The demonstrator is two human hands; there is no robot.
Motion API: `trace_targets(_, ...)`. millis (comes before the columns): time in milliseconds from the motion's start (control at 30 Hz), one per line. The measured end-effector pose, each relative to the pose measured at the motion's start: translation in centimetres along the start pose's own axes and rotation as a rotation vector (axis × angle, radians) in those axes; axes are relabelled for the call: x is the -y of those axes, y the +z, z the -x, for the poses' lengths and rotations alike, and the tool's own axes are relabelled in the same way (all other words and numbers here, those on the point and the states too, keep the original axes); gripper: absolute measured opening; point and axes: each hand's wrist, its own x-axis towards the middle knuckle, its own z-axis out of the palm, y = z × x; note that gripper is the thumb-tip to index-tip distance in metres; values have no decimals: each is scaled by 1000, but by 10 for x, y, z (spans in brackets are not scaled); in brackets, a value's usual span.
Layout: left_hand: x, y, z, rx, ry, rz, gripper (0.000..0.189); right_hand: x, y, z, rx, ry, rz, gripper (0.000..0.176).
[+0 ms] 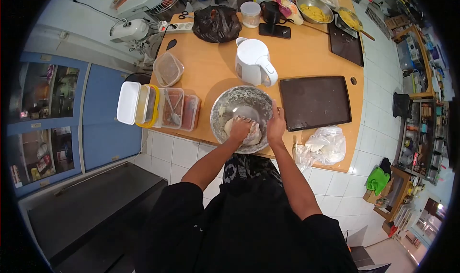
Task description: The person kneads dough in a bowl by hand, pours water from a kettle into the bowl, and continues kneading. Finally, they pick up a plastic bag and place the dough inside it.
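Pale dough lies beneath the left hand, fingers curled onto it, the right hand clamping fingers on the bowl.

- And here's the round silver metal mixing bowl, sitting upright, mouth up, just on the wearer's side of the white plastic kettle, its inner wall streaked with pale residue!
- Down inside it, the soft off-white lump of dough, uneven and partly hidden, slumped in the half farther from the kettle!
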Motion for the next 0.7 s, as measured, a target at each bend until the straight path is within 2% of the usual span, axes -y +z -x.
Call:
trace_targets(67,9,25,-14,-58,-5,-92,25,0,0,0,3,3,-2,78)
trace_targets(167,9,18,-44,112,-111,-67,23,-2,0,0,5,0,5,78)
trace_targets(267,10,27,-63,41,-358,19,25,-3,1,-2,-4,-33,-11,77)
trace_targets(367,-15,-17,-72,-81,-833,354,32,1,-5,-1,26,-24,-13,75)
trace_targets(467,-6,10,-74,-557,-697,631,31,0,-3,-2,-12,-6,-23,72)
trace_targets(533,4,5,-65,-495,-377,783,25,3,-4,1,-23,47,-54,70)
trace_targets(600,9,-8,-55,-400,-237,865,22,6,-5,3,-33,68,-66,68)
trace_targets(633,15,-20,-44,-177,-73,530,24,8,-8,6,-38,83,-72,67)
trace_targets(700,9,-41,-29,-161,-223,213,26,15,-14,6,-1,168,-112,63)
